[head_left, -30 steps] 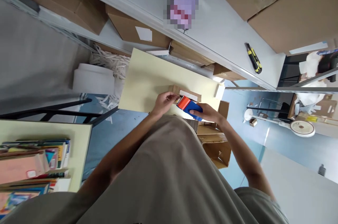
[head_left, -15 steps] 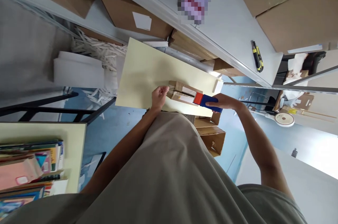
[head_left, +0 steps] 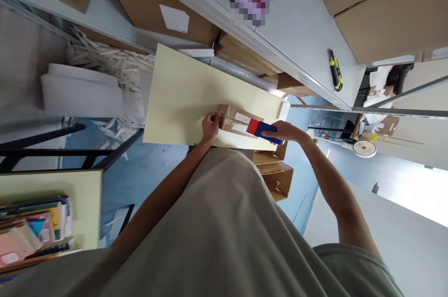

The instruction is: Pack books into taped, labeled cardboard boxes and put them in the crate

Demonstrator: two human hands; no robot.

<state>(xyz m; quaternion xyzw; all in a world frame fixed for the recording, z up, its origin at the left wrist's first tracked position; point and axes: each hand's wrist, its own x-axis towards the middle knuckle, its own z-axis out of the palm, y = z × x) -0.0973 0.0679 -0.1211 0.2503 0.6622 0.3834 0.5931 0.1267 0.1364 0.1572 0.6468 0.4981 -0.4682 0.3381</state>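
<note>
A narrow brown cardboard box with white labels on top lies on the pale yellow tabletop. Clear tape shines over its left end. My left hand is closed against that end, fingers curled in; what they pinch, if anything, is hidden. In my right hand is a blue and red hand-held tool that looks like a tape dispenser. Its red end rests over the right part of the box's top, and my fingers wrap round the blue part.
Above the table runs a grey shelf with a yellow-black box cutter and a large carton. Open cartons stand below the table's right end. Shredded paper lies at left, books at lower left.
The view has shifted slightly, so most things sit further left. My left hand has come closer against the box's end. The dispenser has moved slightly left along the box.
</note>
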